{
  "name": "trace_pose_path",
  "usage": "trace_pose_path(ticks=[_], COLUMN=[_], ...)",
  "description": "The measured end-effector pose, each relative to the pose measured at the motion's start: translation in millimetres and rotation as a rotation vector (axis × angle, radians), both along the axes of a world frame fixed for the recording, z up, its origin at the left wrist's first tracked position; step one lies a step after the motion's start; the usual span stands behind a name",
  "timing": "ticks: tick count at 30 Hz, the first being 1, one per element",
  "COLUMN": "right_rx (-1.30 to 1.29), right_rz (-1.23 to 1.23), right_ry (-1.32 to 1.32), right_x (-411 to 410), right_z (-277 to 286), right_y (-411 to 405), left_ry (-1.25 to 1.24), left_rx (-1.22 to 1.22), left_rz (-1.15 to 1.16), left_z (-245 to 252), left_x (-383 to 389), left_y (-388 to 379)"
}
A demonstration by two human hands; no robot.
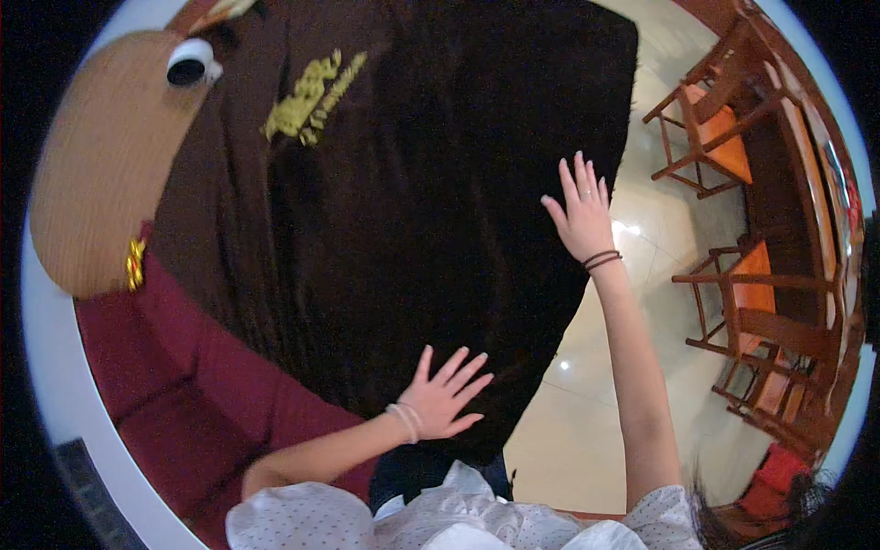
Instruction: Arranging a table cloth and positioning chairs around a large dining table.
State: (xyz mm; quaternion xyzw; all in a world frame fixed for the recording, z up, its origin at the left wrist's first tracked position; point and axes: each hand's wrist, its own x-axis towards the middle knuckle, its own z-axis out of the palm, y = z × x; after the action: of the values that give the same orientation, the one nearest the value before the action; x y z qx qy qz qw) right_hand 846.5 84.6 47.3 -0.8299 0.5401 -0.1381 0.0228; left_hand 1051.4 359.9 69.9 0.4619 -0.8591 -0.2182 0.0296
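Observation:
A large dark brown cloth [385,227] with yellow lettering spreads out in front of me, with some wrinkles on its left side. Palm down with fingers apart, my left hand [443,399] rests on the cloth near its bottom edge, close to my body. My right hand [584,213] lies palm down near the cloth's right edge, farther away, its fingers slightly apart. Neither hand grips anything. What lies under the cloth is hidden.
A maroon sofa [206,371] lies at the left, below a tan rounded surface [117,158] with a white cup-like object [192,63] and a shiny gold item [135,264]. Several wooden chairs [749,282] stand along a table at the right, on pale floor tiles [584,447].

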Motion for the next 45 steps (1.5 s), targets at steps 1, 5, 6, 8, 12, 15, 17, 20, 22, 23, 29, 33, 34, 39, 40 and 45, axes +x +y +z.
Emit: trace_pose_path(ticks=[1, 5, 6, 8, 12, 15, 17, 20, 22, 23, 29, 33, 34, 39, 40, 45], right_rx=[-0.046, -0.003, -0.038, 0.024, 0.06, 0.05, 0.057, 0.196, 0.212, 0.264, 0.471, 0.251, 0.158, 0.17, 0.089, 0.002], right_rz=[0.035, 0.029, 0.041, 0.015, 0.097, 0.147, 0.162, 0.036, 0.09, 0.108, 0.346, 0.465, 0.491, 0.603, 0.595, 0.613], right_ry=[0.009, -0.021, -0.061, 0.044, 0.055, 0.033, 0.039, 0.013, 0.043, 0.114, 0.394, 0.329, 0.28, -0.006, -0.158, -0.063], right_x=[-6, -17, -19, -20, -24, -35, -44, -53, -58, -59, -82, -88, -91, -83, -76, -67], right_z=[-7, -24, -23, -17, -1, -3, -10, -16, -10, -4, 36, 31, 28, 28, 26, 12], right_y=[-3, -5, -3, -2, -23, -59, -70, -68, -66, -66, -98, -95, -97, -160, -178, -277], left_ry=[0.004, -0.003, -0.011, -0.02, -0.047, -0.044, -0.163, -0.214, -0.253, -0.26, -0.35, -0.401, -0.358, -0.121, -0.055, 0.226], left_rx=[0.014, 0.051, 0.052, 0.052, 0.02, 0.043, 0.154, 0.116, 0.123, 0.056, -0.117, -0.146, -0.147, -0.282, -0.348, -0.392], left_rz=[-0.007, 0.001, -0.007, -0.022, 0.009, 0.04, 0.144, 0.367, 0.605, 0.701, 1.211, 1.401, 1.458, 1.588, 1.503, 1.05], left_z=[-3, -9, -10, -9, -1, 7, 13, 20, 21, 19, -18, -24, -20, 14, 18, 10], left_x=[2, 9, 10, 9, 5, -1, -12, -46, -79, -94, -161, -180, -186, -203, -201, -192], left_y=[0, 1, 2, 2, 0, -1, 4, 16, 27, 30, 48, 48, 43, -53, -90, -336])
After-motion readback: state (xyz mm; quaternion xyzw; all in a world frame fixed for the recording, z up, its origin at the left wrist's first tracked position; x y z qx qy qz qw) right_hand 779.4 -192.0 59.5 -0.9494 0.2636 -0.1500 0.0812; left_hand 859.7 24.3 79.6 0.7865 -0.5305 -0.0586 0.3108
